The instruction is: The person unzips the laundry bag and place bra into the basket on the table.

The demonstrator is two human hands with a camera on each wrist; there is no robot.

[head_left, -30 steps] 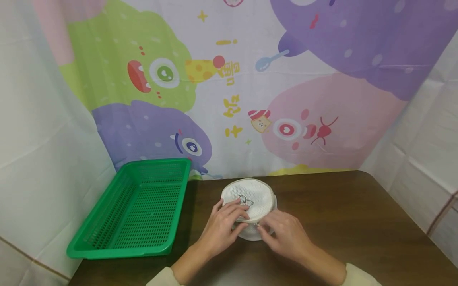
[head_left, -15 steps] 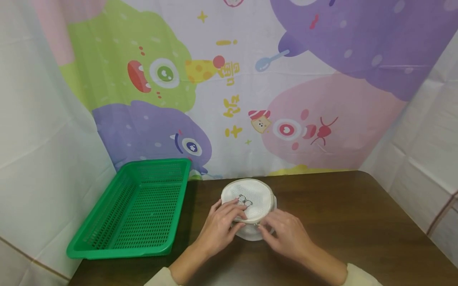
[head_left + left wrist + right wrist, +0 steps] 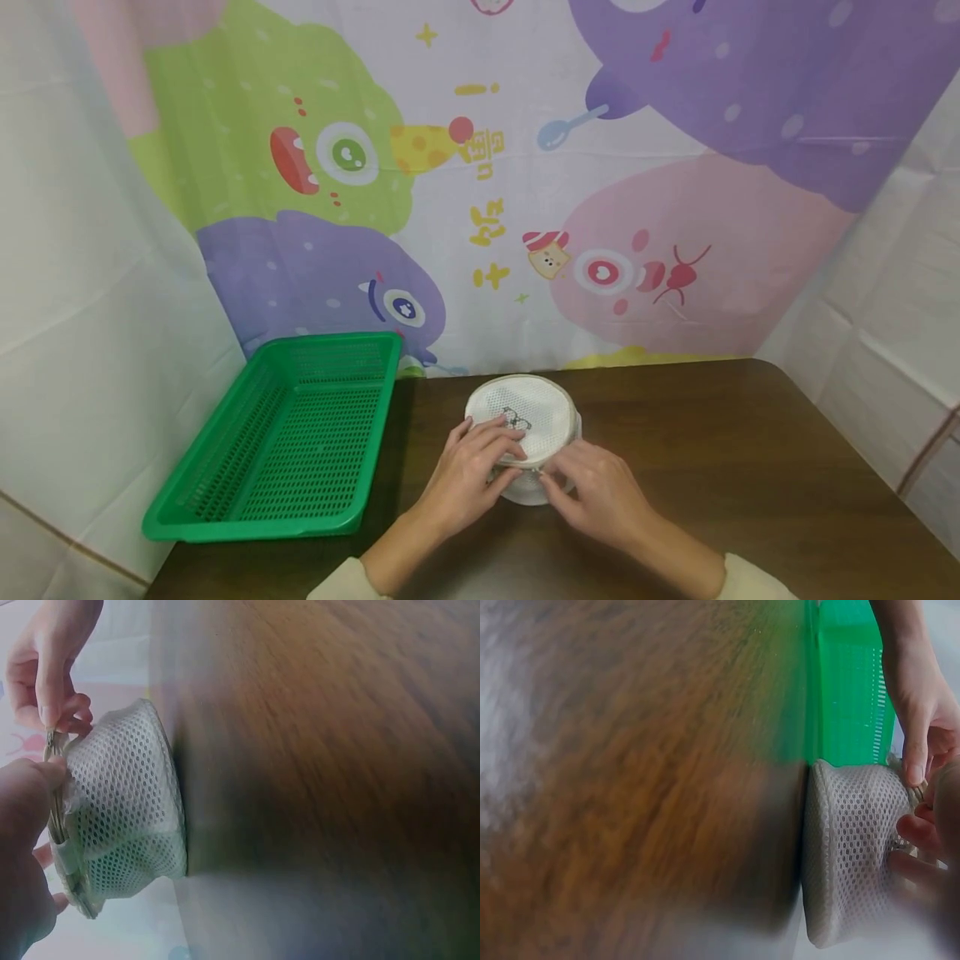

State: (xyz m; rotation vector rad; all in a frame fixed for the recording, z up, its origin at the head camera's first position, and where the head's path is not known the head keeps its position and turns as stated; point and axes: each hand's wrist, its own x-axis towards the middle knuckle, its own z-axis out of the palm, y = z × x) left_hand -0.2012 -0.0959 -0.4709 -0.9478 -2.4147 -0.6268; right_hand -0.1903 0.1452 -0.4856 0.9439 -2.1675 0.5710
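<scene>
A round white mesh laundry bag [image 3: 543,408] with a small dark drawing on its top stands upright on the table. Its zipped rim [image 3: 57,806] faces up, level with my fingers. My left hand [image 3: 471,468] lies over the near left of the top, fingers spread on the mesh, and its thumb squeezes the rim from the front. Just to the right, my right hand [image 3: 600,492] pinches the zipper at the front of the rim between thumb and forefinger. The zipper pull itself is mostly hidden by the fingers. The mesh side wall [image 3: 859,832] shows in the right wrist view.
A green plastic basket [image 3: 375,442] with slotted walls stands to the left of the bag. Both rest on a dark brown wooden table [image 3: 720,467]. A cartoon-printed cloth [image 3: 517,183] hangs behind the table, with white sheeting [image 3: 97,275] at the sides.
My left fingers have shifted very slightly on the bag's top. The right hand keeps its pinch at the same part of the rim, and the bag stays in place.
</scene>
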